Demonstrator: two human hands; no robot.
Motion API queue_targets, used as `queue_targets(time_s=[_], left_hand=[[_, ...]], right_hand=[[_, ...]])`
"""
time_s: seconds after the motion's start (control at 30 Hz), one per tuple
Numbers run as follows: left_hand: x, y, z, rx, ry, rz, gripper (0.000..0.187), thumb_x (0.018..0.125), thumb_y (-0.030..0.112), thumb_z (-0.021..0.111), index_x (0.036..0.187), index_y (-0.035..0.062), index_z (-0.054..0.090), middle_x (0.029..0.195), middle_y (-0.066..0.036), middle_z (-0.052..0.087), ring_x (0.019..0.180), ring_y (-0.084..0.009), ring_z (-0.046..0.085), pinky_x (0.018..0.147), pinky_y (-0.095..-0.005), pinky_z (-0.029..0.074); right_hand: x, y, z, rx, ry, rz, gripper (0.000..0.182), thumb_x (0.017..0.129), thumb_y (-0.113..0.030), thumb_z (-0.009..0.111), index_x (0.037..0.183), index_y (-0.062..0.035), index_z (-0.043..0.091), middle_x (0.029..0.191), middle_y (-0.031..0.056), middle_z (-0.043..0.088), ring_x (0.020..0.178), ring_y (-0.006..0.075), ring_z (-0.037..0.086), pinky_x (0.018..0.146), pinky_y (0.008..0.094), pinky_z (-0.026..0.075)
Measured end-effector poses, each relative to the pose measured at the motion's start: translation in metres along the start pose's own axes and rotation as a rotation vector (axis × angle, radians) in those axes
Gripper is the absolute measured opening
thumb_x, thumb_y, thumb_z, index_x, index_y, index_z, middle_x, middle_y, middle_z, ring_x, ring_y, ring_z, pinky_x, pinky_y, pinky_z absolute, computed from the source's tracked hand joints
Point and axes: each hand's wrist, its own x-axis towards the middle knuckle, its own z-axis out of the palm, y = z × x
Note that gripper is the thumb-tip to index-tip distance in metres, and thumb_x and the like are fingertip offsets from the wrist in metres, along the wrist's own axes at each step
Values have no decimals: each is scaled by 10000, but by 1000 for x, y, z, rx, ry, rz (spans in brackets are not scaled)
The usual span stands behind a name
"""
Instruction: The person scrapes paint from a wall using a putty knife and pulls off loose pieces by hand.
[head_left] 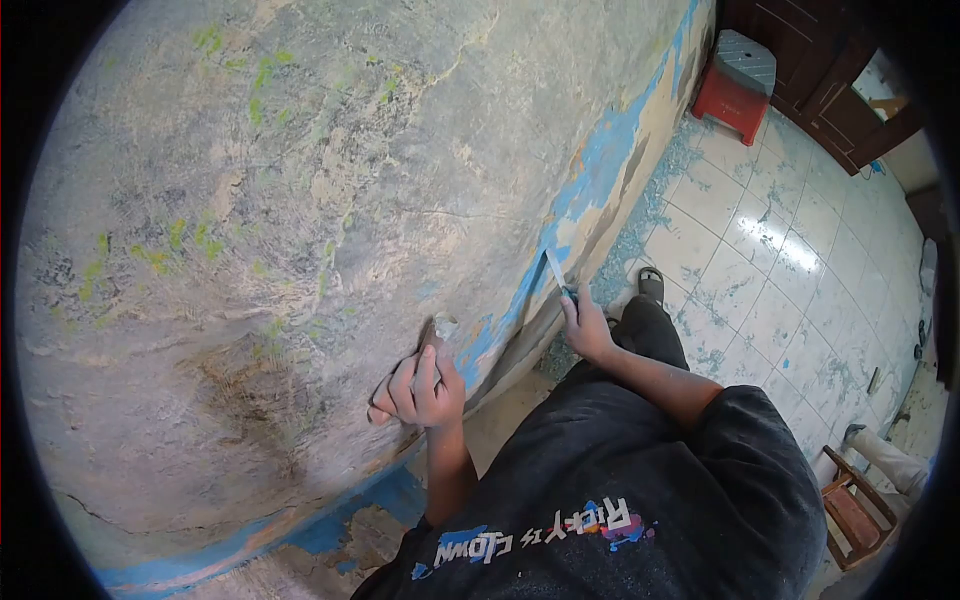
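Observation:
My right hand [588,325] is closed around the handle of a knife-like tool with a narrow, pale blade [556,270]. The blade's tip meets the blue paint strip [606,160] on the wall. Further left, my left hand [425,388] is held against the wall [300,200], its fingers bent around a small, flat, greyish piece [445,327] whose kind I cannot make out. Around both hands the wall is rough and grey, with ragged remains of blue paint along its lower part.
Blue paint flakes litter the tiled floor [735,290]. A red stool with a grey top [735,85] stands by dark wooden doors [835,80]. At the lower right are a small wooden stool [855,510] and another person's leg [890,460]. My sandalled foot [650,285] is near the wall.

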Motion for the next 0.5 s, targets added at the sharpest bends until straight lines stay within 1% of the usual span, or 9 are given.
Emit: queue_targets(time_s=[0.13,0.23,0.33,0.43,0.5], left_hand=[[-1,1,-5,28,-29,2,207,815,153,800,975,263,728,926,74,639,888,-205,540,881,-420,276],[-4,0,-3,8,-23,-17,209,814,147,805,972,264,733,927,74,643,882,-203,543,876,-417,280],[-2,1,-1,5,13,-20,212,807,140,814,963,261,738,918,71,645,875,-206,547,869,-412,288],[5,6,-3,-2,33,-46,211,798,134,822,950,255,739,909,66,646,869,-208,552,870,-410,296],[6,9,1,-55,75,-92,219,795,134,822,961,251,741,906,62,649,861,-210,555,865,-407,298]], right_hand=[[-3,-4,-4,3,-17,22,269,1067,-249,505,1147,-21,385,876,346,611,905,569,596,734,610,439],[-4,4,3,-9,52,-103,270,1068,-260,501,1126,-20,391,850,337,610,883,569,595,718,613,433],[0,11,-7,-53,-10,-71,298,1063,-284,514,1152,-22,404,870,340,619,919,568,594,731,612,440],[4,7,-28,-127,-21,-45,337,1043,-318,553,1179,-27,450,887,322,637,916,542,623,741,582,467],[11,-5,-56,-145,-55,-89,348,1021,-316,593,1209,-37,504,912,295,659,901,505,650,745,548,490]])
